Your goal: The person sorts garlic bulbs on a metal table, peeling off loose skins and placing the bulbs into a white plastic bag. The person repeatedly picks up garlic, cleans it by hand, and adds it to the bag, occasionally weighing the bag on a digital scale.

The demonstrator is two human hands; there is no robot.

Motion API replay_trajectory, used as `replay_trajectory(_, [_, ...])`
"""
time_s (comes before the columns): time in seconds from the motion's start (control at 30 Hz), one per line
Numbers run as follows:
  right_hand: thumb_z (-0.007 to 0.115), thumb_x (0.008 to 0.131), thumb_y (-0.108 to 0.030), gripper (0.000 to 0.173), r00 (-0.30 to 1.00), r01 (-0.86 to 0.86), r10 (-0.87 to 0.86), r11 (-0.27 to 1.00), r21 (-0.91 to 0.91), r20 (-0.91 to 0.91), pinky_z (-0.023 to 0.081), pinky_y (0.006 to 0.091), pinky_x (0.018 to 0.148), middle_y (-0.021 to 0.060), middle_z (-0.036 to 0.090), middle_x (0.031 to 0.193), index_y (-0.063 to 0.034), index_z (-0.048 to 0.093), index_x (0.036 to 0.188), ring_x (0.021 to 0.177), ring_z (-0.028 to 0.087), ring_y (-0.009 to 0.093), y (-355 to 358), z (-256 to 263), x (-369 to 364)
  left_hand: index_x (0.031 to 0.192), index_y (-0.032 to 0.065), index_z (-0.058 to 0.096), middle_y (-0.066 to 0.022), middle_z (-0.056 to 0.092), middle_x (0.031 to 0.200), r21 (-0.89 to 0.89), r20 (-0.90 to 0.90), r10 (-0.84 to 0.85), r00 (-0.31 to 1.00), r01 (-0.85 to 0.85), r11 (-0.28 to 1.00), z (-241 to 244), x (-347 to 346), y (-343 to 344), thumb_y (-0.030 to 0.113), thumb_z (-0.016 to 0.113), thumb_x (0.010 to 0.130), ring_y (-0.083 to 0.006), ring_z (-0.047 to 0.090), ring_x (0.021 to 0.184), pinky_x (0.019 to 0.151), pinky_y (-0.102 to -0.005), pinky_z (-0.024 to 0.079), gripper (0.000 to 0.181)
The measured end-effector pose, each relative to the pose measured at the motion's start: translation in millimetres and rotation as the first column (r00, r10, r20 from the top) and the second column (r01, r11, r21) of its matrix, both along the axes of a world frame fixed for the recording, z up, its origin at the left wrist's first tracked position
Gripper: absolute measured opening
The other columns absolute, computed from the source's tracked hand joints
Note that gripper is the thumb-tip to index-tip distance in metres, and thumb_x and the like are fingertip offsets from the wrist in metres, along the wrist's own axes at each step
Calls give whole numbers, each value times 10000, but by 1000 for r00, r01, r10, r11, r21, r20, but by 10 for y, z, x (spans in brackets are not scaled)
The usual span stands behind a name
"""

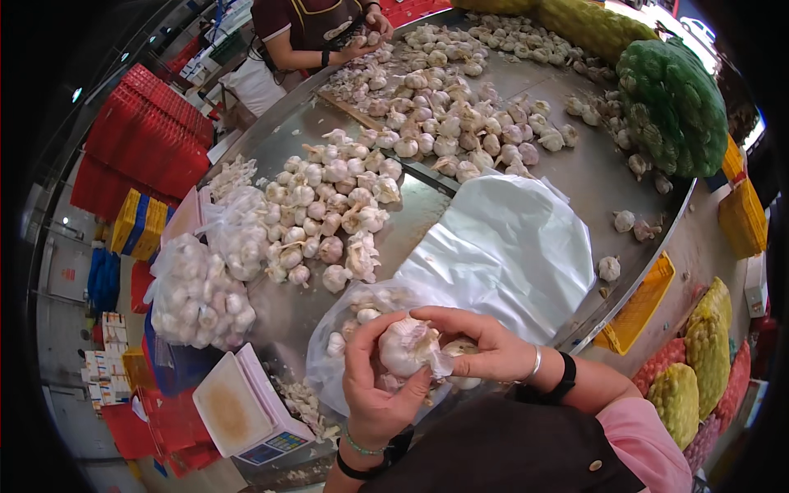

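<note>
A whole garlic bulb (404,347) is held between both hands, near the table's front edge. My left hand (379,382) curls round it from the left, thumb beneath. My right hand (493,345) pinches loose papery skin at its right side, with another garlic bulb (461,349) under the fingers. Below the hands lies an open clear plastic bag (323,351) with several bulbs in it. A heap of garlic bulbs (327,203) lies beyond the bag, and a crumpled white plastic sheet (511,246) spreads to its right.
Filled clear bags (203,296) and a digital scale (240,400) stand left. A metal divider (425,175) separates the near heap from a larger garlic pile (456,117). A co-worker (308,37) handles garlic across the table. A green mesh sack (672,111) sits far right; a yellow crate (641,308) is below the rim.
</note>
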State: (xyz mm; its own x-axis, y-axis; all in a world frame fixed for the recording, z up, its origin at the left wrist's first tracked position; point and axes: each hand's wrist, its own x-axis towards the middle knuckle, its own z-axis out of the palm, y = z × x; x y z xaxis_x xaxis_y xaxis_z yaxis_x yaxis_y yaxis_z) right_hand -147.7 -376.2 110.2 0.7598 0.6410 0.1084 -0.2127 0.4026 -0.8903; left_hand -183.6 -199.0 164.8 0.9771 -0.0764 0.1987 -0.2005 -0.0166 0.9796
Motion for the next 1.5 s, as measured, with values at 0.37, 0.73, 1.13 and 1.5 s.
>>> replay_trajectory(0.37, [620,920,-167,441,993,-98,105,986,-132,47,429,284,944,39,569,1162,-41,460,1311,1093,520,120,244,-129,77,1139,28,553,-132,581,1192,263,87,69,994,-89,961,-285,-161,297,-74,747,698,-206,552,1126,957,-341,446,493])
replay_trajectory(0.73, [641,910,-198,420,987,42,18,930,-366,159,455,275,884,36,606,1102,-28,502,1268,998,555,111,630,-88,501,1095,2,574,-170,608,1043,897,64,607,792,-312,313,-1586,-956,1267,218,754,724,-359,579,967,810,-454,469,466])
replay_trajectory(1.13, [690,788,-307,472,513,128,667,562,-817,540,502,425,794,155,577,1110,-65,526,1158,960,604,346,1644,-582,341,825,89,493,16,410,631,-595,-262,580,771,-602,532,-447,-942,1325,185,487,941,-122,387,516,500,-280,299,151])
replay_trajectory(1.5, [599,812,-160,218,715,428,232,601,-675,659,499,445,749,184,647,871,-52,651,993,818,621,374,1366,-747,1607,960,15,540,-41,558,706,-450,-276,569,774,-628,635,-772,-1169,1512,200,701,824,-122,460,498,439,-287,354,280])
